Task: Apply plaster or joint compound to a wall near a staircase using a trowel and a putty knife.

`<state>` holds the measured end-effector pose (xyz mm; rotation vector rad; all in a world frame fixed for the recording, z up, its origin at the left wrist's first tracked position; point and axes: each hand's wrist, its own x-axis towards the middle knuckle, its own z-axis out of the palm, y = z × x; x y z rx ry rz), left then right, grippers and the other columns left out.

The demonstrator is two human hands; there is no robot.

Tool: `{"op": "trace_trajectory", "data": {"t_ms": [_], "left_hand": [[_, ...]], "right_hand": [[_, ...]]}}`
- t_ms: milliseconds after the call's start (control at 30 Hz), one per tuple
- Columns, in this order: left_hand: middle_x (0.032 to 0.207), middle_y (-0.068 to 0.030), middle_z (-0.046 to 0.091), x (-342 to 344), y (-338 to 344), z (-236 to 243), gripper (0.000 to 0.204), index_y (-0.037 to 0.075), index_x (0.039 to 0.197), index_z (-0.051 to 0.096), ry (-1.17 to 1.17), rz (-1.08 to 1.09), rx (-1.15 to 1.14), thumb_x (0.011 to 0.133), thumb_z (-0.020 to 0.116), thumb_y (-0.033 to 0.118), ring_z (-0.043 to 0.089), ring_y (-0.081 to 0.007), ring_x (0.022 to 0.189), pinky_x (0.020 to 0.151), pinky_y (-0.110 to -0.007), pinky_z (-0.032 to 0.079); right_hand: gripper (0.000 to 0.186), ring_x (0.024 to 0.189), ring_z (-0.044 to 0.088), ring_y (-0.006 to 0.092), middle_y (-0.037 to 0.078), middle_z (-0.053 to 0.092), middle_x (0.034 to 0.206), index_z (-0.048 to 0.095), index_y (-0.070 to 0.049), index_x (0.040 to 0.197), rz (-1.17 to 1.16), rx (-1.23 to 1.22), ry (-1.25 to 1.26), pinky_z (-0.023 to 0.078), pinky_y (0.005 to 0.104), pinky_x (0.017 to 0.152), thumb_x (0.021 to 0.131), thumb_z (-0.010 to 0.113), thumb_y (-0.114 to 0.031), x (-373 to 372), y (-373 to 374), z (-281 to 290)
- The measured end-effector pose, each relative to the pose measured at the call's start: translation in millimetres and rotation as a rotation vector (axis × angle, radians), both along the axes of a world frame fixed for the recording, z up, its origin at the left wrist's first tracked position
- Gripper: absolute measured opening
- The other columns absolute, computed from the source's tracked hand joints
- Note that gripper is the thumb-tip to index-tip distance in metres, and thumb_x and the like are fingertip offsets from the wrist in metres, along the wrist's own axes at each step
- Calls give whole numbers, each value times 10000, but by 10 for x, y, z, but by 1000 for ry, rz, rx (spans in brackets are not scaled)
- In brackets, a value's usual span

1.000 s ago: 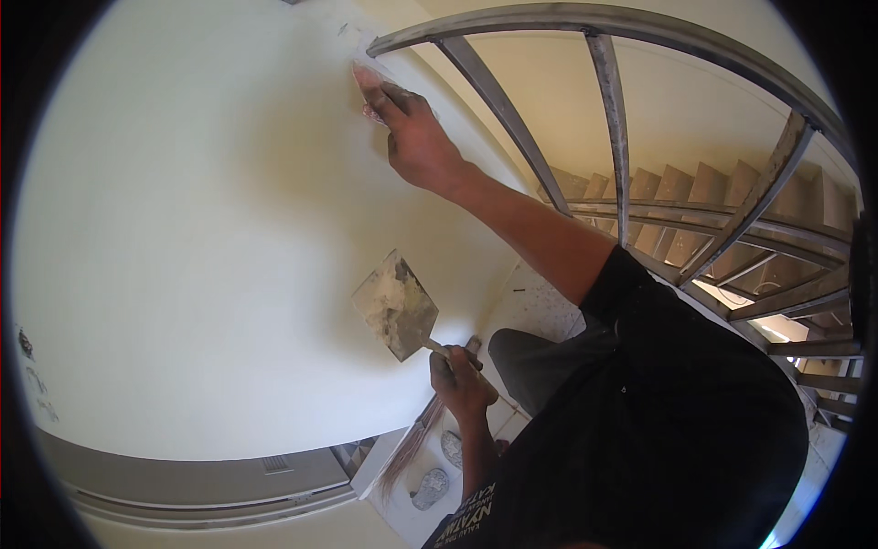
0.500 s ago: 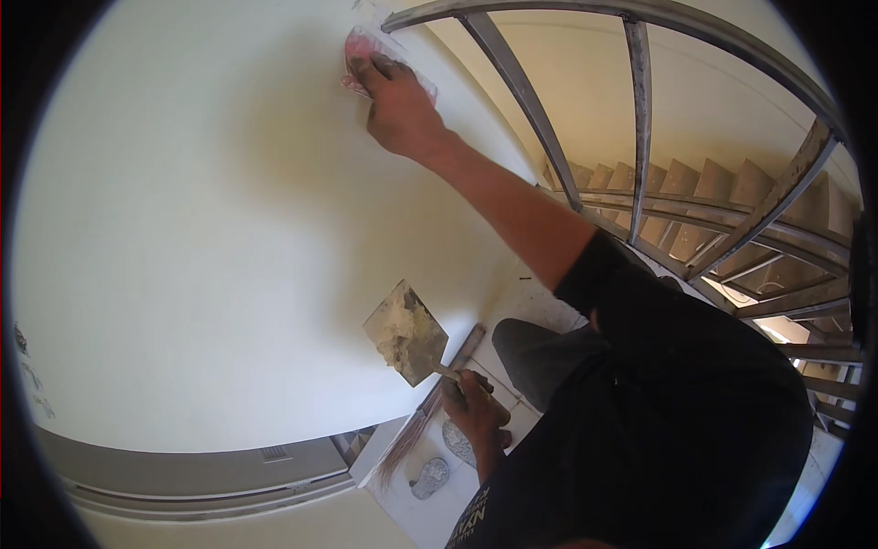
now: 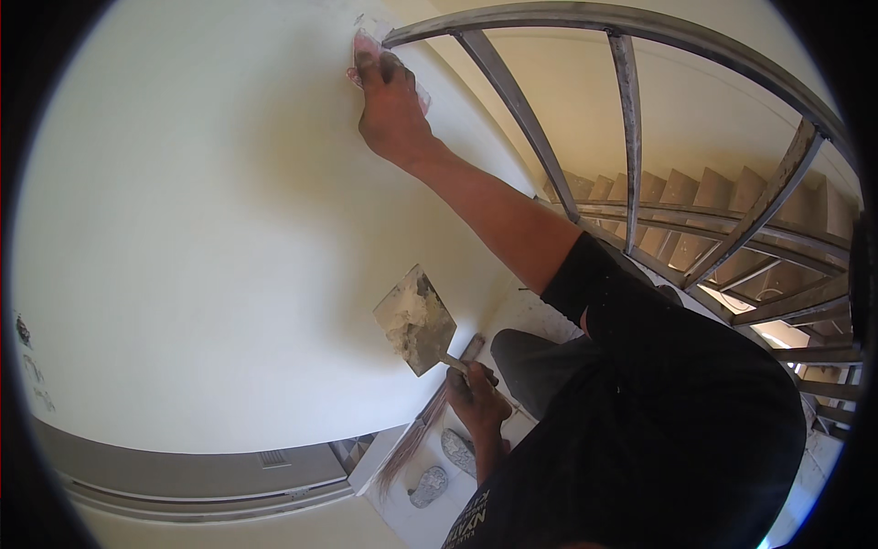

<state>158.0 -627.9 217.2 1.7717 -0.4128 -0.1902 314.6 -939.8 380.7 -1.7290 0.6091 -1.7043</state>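
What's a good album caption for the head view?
Right hand holds a pinkish tool against the wall, left hand a smeared trowel.

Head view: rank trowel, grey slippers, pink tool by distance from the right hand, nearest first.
1. Pink tool: held in the right hand, top of view.
2. Trowel: in the left hand, mid-view.
3. Grey slippers: below the left hand in the picture.

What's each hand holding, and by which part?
Left hand: a trowel, by its handle. Right hand: a pinkish flat tool, across its middle.
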Motion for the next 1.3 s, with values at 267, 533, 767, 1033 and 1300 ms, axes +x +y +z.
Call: {"op": "trace_trajectory", "data": {"t_ms": [267,533,767,1033,1300], "left_hand": [[657,-37,537,44,85,-12,222,58,822,481,-33,16,48,971,523,216,493,-103,560,521,-256,401],[650,-25,528,-17,57,-13,213,62,819,478,-67,4,24,973,522,203,488,-96,563,523,-251,397],[671,-35,554,-42,116,-62,218,35,830,507,45,21,82,952,539,212,517,-108,594,551,-269,419],[668,-34,546,-4,125,-116,197,33,840,514,51,-33,76,956,530,192,501,-110,580,543,-261,406],[644,-22,524,-3,24,-30,215,51,820,490,-66,-66,-31,964,527,206,486,-97,562,531,-253,403]], "right_hand": [[646,1198,473,357,135,509,1310,444,-233,1383,255,-229,65,376,529,1005,807,495,56,-432,64,-350],[679,1211,479,245,-26,494,1375,491,-324,1354,-316,-767,233,370,458,1010,762,617,-15,-291,-510,-824],[679,1267,459,217,-60,484,1404,500,-311,1346,-300,-776,300,384,434,1000,740,663,-51,-61,-811,-787],[591,1181,529,315,121,567,1281,534,-137,1299,156,-431,295,457,408,952,740,581,51,-552,-470,-737],[354,862,650,368,271,649,926,580,68,1061,276,322,104,496,415,746,821,557,-192,-925,-109,135]]}}
